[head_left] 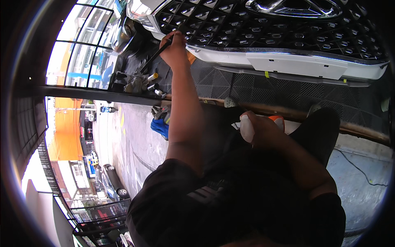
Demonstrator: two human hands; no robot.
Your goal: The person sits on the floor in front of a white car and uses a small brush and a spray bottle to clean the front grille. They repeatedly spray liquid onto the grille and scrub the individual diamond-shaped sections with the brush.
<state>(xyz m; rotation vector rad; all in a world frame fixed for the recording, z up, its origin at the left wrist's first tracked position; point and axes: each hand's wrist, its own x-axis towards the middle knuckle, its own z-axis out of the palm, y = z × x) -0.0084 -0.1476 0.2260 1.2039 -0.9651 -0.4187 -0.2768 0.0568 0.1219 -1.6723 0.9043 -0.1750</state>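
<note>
My left hand reaches up to the lower left part of the car's black grille. Its fingers are closed round a thin black-handled brush, whose handle slants down to the left; the working end is mostly hidden at the grille. Down by my lap, my right hand grips a white bottle, partly covered by the fingers. An orange and white piece shows just behind that hand; I cannot tell whether it belongs to the bottle. Below the grille runs the white bumper.
Yellow-green tape marks the bumper's lower edge. Dark ribbed floor tiles lie beneath the car, bordered by a brown strip. A blue cloth and several small bottles are at the left. A thin cable crosses the pale floor at the right.
</note>
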